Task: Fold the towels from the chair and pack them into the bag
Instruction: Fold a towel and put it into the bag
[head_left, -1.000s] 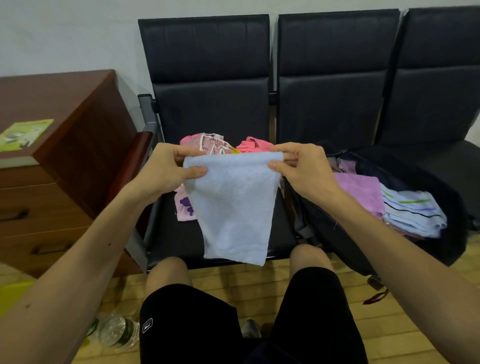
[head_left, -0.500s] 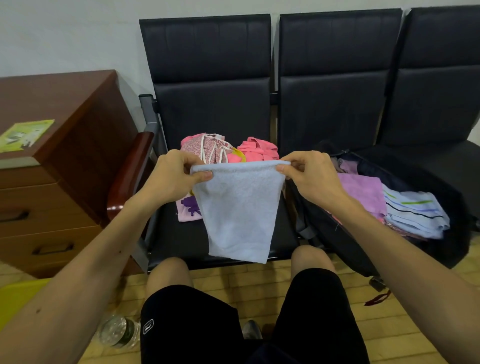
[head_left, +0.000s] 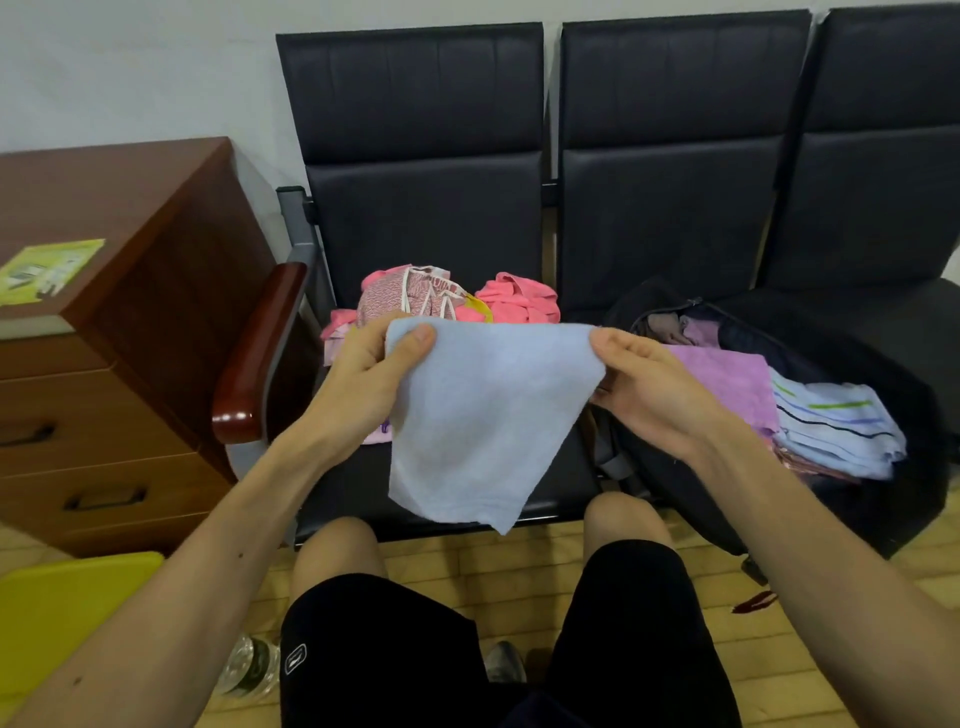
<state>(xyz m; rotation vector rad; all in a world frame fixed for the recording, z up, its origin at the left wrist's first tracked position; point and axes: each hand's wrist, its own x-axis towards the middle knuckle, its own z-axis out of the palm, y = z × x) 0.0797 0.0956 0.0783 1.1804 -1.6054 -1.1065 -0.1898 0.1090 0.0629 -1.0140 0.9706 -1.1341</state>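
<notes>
A light blue towel hangs in front of me above the left chair seat, folded over at its top edge. My left hand pinches its top left corner, and my right hand pinches the top right corner. Behind it on the seat lies a heap of pink and patterned towels. On the middle seat an open black bag holds a purple towel and a striped pale blue towel, both folded.
A brown drawer cabinet with a green leaflet stands at the left, beside the chair's wooden armrest. A yellow object and a plastic bottle lie on the wooden floor by my knees.
Both hands have lowered the blue towel slightly and spread a little wider apart. More of the pink heap shows above the towel's top edge.
</notes>
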